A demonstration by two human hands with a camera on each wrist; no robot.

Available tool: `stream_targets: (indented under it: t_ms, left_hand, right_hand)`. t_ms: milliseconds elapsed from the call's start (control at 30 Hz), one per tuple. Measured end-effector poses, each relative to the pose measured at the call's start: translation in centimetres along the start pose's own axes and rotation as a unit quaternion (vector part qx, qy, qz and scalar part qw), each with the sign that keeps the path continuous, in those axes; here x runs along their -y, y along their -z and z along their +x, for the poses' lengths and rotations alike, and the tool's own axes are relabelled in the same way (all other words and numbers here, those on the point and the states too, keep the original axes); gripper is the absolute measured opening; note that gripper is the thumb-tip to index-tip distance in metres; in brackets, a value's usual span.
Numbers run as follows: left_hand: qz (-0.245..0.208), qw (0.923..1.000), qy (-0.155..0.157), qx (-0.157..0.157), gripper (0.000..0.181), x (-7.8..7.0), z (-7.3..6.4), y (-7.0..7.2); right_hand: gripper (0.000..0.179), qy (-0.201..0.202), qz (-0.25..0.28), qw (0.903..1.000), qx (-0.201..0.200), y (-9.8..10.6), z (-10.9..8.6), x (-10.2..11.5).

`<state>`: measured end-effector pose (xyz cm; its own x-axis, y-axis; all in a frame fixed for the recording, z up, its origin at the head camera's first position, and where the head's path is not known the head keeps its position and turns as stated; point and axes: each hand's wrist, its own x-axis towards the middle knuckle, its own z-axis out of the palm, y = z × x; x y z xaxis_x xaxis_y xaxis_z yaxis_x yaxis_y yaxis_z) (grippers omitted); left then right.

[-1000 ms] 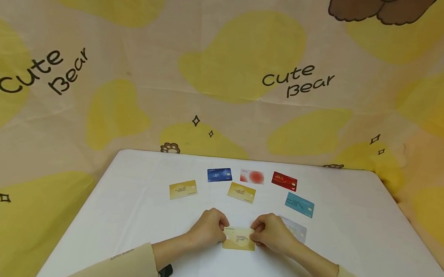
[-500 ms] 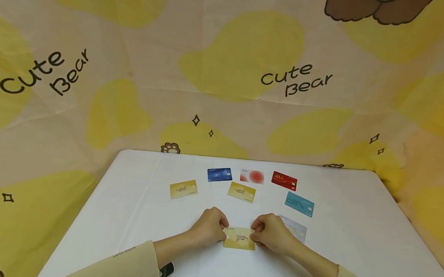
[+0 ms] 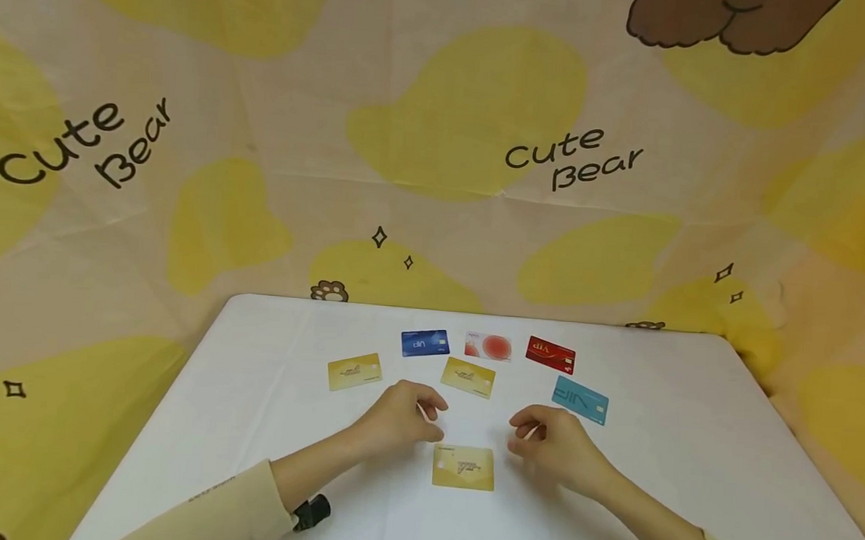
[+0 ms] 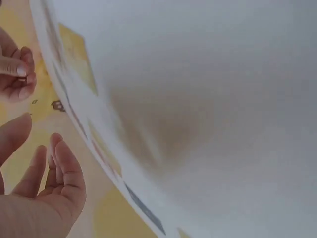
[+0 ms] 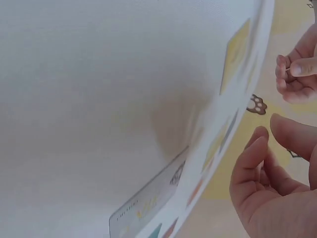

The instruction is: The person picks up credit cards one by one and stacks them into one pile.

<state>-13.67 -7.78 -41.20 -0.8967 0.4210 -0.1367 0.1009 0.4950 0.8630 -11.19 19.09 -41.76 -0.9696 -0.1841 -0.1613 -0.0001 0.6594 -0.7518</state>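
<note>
A gold card (image 3: 463,468) lies flat near the front of the white table (image 3: 251,439). Just above its left corner in the head view is my left hand (image 3: 399,416), with nothing in its loosely bent fingers. My right hand (image 3: 562,446) hovers to the right of the card, a small gap between thumb and fingertips. The right wrist view shows that hand (image 5: 272,188) raised off the table. Below it there lies a silver-grey card (image 5: 147,197), which my right hand hides in the head view.
Farther back lie a blue card (image 3: 425,343), a white card with a red circle (image 3: 488,346) and a red card (image 3: 550,355). Nearer are two more gold cards, left (image 3: 355,371) and middle (image 3: 467,377), and a teal card (image 3: 580,400). A patterned cloth (image 3: 438,141) hangs behind the table.
Both hands have let go of the front gold card's ends. They have risen and moved away from it, the right one outward. The card stays in place.
</note>
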Motion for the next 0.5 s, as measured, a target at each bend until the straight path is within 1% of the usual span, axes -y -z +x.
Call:
stream_targets:
  t_ms: [33,167,300,500]
  left_hand:
    - [-0.001,1.0,-0.006,0.002,0.03,-0.2,0.1,0.2]
    - [-0.011,0.9996,-0.024,0.004,0.03,-1.2,0.6,0.8]
    - [-0.012,0.9995,-0.028,0.002,0.03,-1.8,1.2,1.1]
    - [-0.023,0.999,-0.038,-0.001,0.033,-2.4,2.2,1.3]
  right_hand:
    - [0.025,-0.005,-0.001,1.0,-0.001,0.3,-0.1,0.0]
    - [0.028,0.0,0.005,1.0,0.001,1.3,-0.6,-0.3]
    - [0.03,0.01,0.01,0.9999,-0.001,2.4,-1.2,-1.0]
    - [0.037,0.011,-0.009,0.9997,-0.02,3.7,-1.9,-1.8]
